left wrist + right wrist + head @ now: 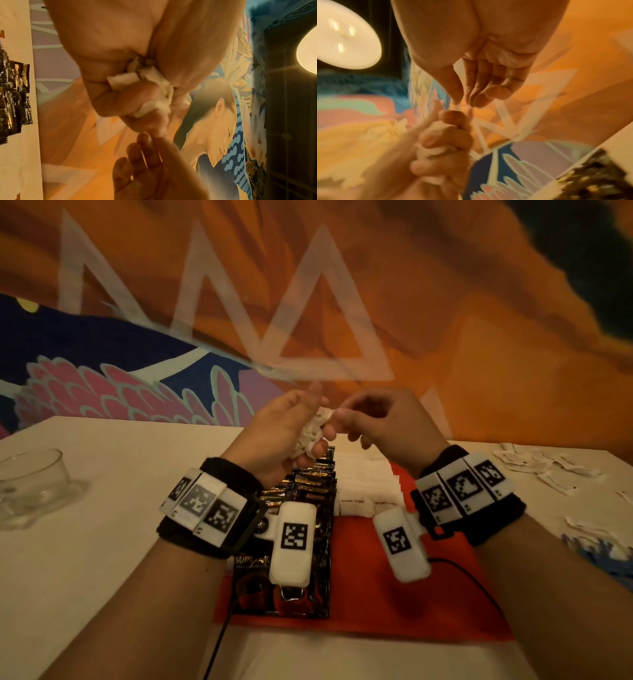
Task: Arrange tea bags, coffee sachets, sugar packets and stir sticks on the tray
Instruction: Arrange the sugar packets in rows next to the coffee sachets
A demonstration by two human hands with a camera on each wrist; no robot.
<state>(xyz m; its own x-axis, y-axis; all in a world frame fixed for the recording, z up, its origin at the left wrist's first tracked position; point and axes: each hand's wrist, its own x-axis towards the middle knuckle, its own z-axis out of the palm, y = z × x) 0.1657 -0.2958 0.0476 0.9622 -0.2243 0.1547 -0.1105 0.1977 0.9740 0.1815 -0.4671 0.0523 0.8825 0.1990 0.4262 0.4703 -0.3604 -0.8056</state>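
My left hand is raised over the tray and grips a crumpled bundle of small white packets, which shows between its curled fingers as the bundle. My right hand meets it from the right and pinches the top of one white packet between thumb and forefinger. Below lies a red tray with a row of black coffee sachets and, beside it, a row of white brown-sugar packets.
A glass bowl stands at the left on the white table. Loose white paper packets lie scattered at the right, and blue-and-white ones near the right edge. A painted wall rises just behind the table.
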